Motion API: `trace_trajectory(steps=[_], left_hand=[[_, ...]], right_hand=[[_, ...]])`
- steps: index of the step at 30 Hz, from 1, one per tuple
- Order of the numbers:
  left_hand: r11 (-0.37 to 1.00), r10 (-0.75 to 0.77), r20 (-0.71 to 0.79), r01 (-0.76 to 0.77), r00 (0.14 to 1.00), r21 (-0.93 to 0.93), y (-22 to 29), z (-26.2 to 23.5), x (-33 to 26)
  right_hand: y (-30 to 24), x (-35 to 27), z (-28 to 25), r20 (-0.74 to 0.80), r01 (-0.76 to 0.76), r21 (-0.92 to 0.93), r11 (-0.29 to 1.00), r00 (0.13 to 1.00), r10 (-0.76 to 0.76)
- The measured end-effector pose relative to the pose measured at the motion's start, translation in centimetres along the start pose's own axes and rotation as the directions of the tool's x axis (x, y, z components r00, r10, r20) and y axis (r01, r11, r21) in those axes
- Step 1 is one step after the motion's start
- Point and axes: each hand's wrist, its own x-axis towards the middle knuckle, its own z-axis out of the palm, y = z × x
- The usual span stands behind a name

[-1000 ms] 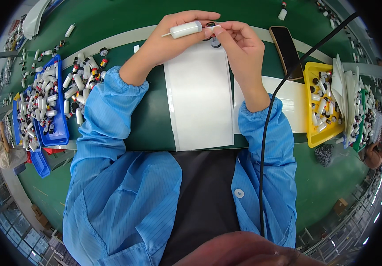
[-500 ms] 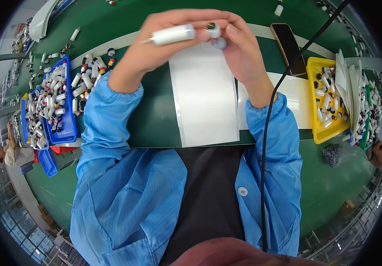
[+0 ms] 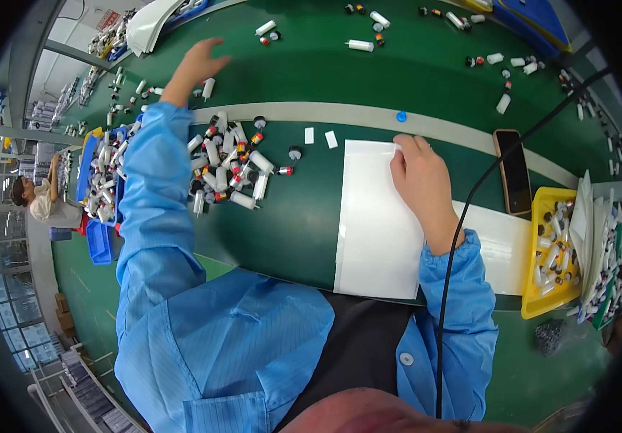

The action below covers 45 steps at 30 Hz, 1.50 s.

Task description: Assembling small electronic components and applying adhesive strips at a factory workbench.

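My left hand [image 3: 199, 70] reaches far to the left over the green work surface, its fingers apart and nothing between them. A white tube with a thin nozzle [image 3: 208, 88] lies just below its fingers. My right hand [image 3: 424, 177] rests on the far right corner of a white sheet [image 3: 379, 224], thumb and fingers pinched together at its edge. Whether a small piece is also between those fingertips cannot be made out. Left of the sheet lies a pile of white tubes and dark-capped pieces with red and yellow bands [image 3: 228, 162].
Two small white labels [image 3: 309, 135] lie beyond the sheet, near a blue cap [image 3: 401, 116]. A phone [image 3: 512, 172] and a yellow bin of parts [image 3: 542, 303] stand right. A black cable [image 3: 470, 119] crosses before my right arm. Blue bins [image 3: 100, 242] stand left.
The white tube and small capped piece are gone from my hands. My left hand has swung far left and opened; my right hand has come down onto the sheet. The view has shifted.
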Motion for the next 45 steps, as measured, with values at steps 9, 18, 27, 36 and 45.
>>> trace_trajectory(steps=[9,18,27,36,45], left_hand=[[0.921,-0.378,0.062,0.382,0.924,-0.072,0.3,11.5,9.2],[0.273,-0.104,0.059,0.086,0.993,-0.958,14.6,-1.1,3.0],[-0.193,0.310,0.319,0.388,0.896,-0.901,30.0,-0.6,-11.7],[-0.238,0.185,0.462,0.496,0.867,-0.835,30.2,2.8,-12.6],[-0.588,0.277,0.447,0.518,0.851,-0.621,33.4,-1.1,-9.7]], right_hand=[[0.3,0.5,0.1,-0.006,0.011,0.128,0.992,1.000,-0.010],[1.1,0.4,-0.3,0.058,-0.056,0.188,0.980,0.997,0.046],[1.5,0.6,-0.2,-0.020,0.026,0.246,0.969,1.000,-0.021],[2.3,0.0,-0.3,-0.021,-0.038,0.398,0.917,0.998,0.051],[-0.8,0.8,-0.7,-0.412,0.206,0.607,0.767,0.907,0.083]])
